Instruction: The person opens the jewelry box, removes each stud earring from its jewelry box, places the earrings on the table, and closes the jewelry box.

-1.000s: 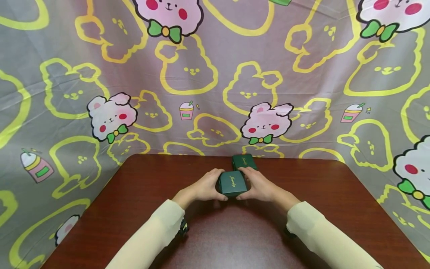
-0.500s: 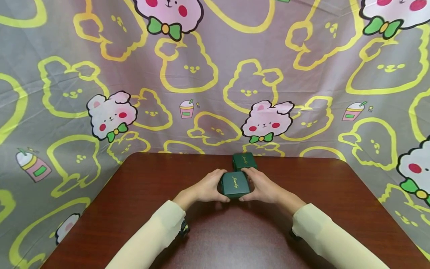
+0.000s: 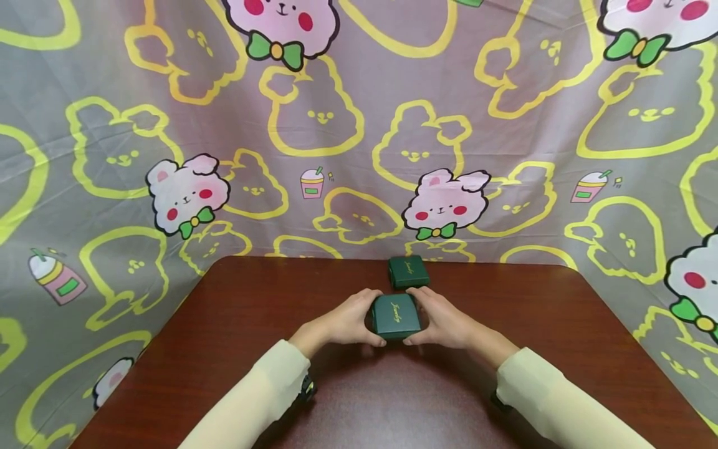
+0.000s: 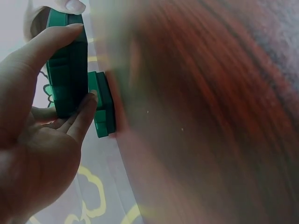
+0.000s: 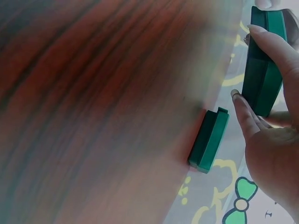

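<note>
A dark green jewelry box [image 3: 396, 315] with gold lettering on its lid is gripped from both sides above the table. My left hand [image 3: 352, 319] holds its left side, thumb at the near edge and fingers round the far edge. The right hand [image 3: 445, 319] grips the opposite side in the same way. Both wrist views show the box lifted off the wood, its lid closed. Behind it, a second green jewelry box [image 3: 409, 272] lies on the table; in the right wrist view this other box [image 5: 209, 140] stands apart from the fingers.
The brown wooden table [image 3: 269, 287] has rounded far corners. A grey curtain [image 3: 359, 125] printed with yellow outlines and rabbit faces hangs behind and at the sides, close to the far edge.
The held box and both hands have come slightly nearer to me and to the right, opening a gap to the rear box. The rear box has stayed in place.
</note>
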Tool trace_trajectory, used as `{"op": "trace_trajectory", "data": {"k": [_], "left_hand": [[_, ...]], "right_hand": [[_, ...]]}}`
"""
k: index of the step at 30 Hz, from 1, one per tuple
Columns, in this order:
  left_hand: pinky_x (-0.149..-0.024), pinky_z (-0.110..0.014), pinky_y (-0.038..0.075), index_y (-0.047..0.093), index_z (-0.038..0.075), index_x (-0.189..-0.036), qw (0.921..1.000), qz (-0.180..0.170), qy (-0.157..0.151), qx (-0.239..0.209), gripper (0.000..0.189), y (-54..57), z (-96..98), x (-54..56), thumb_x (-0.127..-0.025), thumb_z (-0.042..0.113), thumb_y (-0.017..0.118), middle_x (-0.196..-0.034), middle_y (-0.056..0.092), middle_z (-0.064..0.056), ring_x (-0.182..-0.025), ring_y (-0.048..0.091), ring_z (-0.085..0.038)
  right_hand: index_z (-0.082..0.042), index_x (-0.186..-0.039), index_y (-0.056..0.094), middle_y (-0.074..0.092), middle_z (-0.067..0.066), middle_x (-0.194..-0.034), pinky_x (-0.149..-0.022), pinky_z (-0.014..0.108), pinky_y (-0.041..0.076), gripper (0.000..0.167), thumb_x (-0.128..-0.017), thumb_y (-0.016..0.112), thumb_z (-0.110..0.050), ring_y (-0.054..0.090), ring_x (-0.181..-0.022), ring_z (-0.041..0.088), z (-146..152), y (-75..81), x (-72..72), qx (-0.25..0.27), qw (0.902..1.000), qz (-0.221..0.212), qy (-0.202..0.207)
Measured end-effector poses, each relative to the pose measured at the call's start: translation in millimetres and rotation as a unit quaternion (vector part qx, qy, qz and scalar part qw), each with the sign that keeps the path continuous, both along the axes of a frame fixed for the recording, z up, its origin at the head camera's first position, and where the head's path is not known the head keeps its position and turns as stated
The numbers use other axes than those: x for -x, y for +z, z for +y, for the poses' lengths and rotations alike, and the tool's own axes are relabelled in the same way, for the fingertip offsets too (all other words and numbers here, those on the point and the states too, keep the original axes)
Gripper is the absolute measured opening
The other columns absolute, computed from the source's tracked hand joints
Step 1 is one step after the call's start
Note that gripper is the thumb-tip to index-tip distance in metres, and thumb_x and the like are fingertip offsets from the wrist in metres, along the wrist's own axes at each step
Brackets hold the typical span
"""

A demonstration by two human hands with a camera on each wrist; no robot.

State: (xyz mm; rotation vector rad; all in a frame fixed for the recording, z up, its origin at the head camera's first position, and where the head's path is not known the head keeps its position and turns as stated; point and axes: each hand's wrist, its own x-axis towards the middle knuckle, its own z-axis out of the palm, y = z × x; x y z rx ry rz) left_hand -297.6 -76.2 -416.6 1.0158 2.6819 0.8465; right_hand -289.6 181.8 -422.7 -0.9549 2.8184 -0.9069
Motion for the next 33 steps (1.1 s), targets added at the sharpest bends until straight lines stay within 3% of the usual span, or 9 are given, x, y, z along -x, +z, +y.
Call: {"op": "trace_trajectory", "data": {"k": [7,26,33], "left_hand": [[-0.099,-0.036,0.045,0.047,0.005,-0.141,0.9996,0.022,-0.009,0.013,0.086,-2.3,3.2,-1.7,-0.074,0.033,0.092,-0.127,0.054,-0.005,-0.112,0.053,-0.018],[-0.100,-0.032,0.045,0.046,0.006,-0.142,0.9993,0.014,-0.012,0.031,0.089,-4.2,8.7,-7.7,-0.072,0.034,0.093,-0.128,0.054,-0.003,-0.112,0.054,-0.015],[-0.102,-0.034,0.045,0.042,0.004,-0.148,0.9990,0.004,-0.006,0.044,0.095,-9.7,8.9,-6.1,-0.073,0.033,0.093,-0.133,0.052,-0.005,-0.116,0.053,-0.017]], "right_hand": [[0.002,-0.147,0.043,0.055,0.009,-0.127,-0.090,0.039,0.052,0.099,-0.072,0.093,-0.041,0.058,-0.104,0.017,2.1,-2.7,-4.6,-0.001,1.0000,0.008,0.001],[0.003,-0.145,0.043,0.054,0.011,-0.128,-0.093,0.042,0.051,0.097,-0.073,0.093,-0.037,0.057,-0.108,0.020,6.2,-5.9,-11.7,-0.012,0.9998,0.008,0.017],[0.007,-0.149,0.038,0.053,0.012,-0.129,-0.094,0.043,0.049,0.101,-0.075,0.092,-0.036,0.056,-0.109,0.021,6.0,-9.5,-10.9,-0.032,0.9993,-0.005,0.017]]}}
